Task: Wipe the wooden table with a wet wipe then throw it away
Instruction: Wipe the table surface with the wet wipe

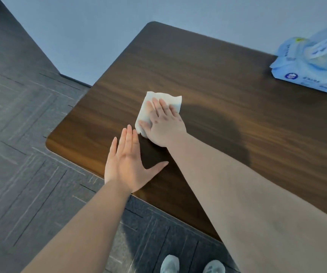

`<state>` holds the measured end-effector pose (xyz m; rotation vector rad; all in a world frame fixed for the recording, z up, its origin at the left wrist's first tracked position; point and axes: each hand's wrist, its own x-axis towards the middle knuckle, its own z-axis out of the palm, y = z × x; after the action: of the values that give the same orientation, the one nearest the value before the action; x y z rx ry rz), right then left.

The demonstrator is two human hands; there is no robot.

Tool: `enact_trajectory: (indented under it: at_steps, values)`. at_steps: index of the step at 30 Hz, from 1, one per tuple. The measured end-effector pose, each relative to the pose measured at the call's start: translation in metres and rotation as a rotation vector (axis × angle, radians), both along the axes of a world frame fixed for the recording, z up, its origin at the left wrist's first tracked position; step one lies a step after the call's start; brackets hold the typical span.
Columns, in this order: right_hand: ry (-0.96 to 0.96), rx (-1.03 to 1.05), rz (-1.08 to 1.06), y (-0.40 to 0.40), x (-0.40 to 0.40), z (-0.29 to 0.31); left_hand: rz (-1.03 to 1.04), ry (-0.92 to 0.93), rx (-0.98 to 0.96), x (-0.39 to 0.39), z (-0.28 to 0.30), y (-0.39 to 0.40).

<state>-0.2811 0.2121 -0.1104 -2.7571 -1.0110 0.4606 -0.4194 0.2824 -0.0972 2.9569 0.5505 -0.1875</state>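
Dark patterned carpet (21, 146); pale blue-grey wall (84, 26).

A white, crumpled wet wipe (159, 107) lies flat on the dark wooden table (227, 99), near its left edge.

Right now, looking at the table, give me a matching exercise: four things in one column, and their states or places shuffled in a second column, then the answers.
Column one:
1. white wet wipe
2. left hand
3. blue wet wipe pack
4. right hand

Column two:
A. lies at the far right of the dark wooden table
B. pressed flat on the wipe, fingers spread
C. open and empty, by the table's near edge
D. spread on the tabletop under a palm

Pairs: 1-D, 2-C, 3-A, 4-B
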Motion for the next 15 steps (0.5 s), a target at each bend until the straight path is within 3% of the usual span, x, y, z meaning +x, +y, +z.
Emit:
enact_trajectory:
  at_steps: [6,15]
  values:
    - [-0.041,0.017,0.078,0.037,0.006,-0.003,-0.013,-0.005,-0.001,0.0,-0.001,-0.001]
    - [-0.055,0.009,0.06,0.033,0.006,-0.004,-0.011,-0.048,0.002,-0.002,-0.005,-0.002]
